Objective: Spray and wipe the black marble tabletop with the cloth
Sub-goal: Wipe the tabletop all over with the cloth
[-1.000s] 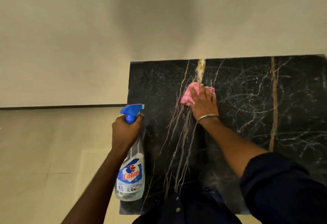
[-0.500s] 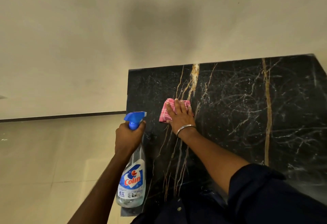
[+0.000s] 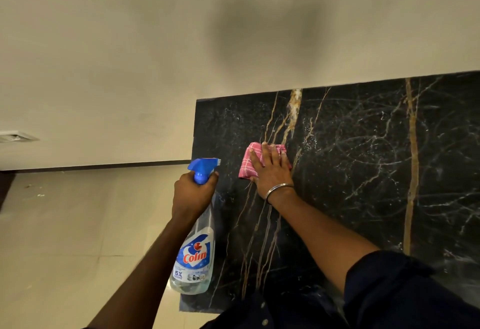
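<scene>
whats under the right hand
The right hand presses a pink cloth on the black marble tabletop. Cloth edges show around it; its middle and the marble beneath are hidden.

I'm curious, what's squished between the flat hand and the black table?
The pink cloth lies between the right hand and the black marble tabletop, pressed flat, as the head view shows.

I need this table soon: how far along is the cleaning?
Mid-job. Nothing looks plainly finished. In hand: the right hand presses the pink cloth on the black marble tabletop near its far left corner; the left hand holds the spray bottle. Left: likely the wide stretch to the right.
</scene>
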Demonstrator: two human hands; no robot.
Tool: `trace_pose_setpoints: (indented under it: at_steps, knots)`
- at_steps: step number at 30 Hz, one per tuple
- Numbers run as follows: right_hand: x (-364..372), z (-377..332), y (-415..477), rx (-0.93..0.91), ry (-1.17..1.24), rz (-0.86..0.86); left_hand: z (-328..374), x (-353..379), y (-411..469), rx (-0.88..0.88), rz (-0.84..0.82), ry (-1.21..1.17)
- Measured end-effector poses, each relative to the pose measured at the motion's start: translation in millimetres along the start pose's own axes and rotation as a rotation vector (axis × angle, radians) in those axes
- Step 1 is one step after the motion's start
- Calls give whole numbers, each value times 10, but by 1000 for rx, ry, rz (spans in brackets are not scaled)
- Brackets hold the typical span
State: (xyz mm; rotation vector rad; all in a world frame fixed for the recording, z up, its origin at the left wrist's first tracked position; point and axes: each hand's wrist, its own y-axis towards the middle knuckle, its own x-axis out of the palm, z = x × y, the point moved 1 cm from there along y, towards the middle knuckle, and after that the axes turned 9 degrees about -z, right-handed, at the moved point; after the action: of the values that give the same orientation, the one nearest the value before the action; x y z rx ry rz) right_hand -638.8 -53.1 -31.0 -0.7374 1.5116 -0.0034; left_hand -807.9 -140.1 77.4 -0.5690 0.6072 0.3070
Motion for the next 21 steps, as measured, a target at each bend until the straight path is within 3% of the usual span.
trace_pose_setpoints:
  at_steps: [14, 21]
  knots:
    - [53, -265, 21, 92, 96, 36, -167, -71, -155, -20, 9, -21]
    - [90, -505, 31, -91, -27, -2, -242, -119, -83, -18, -15, -10]
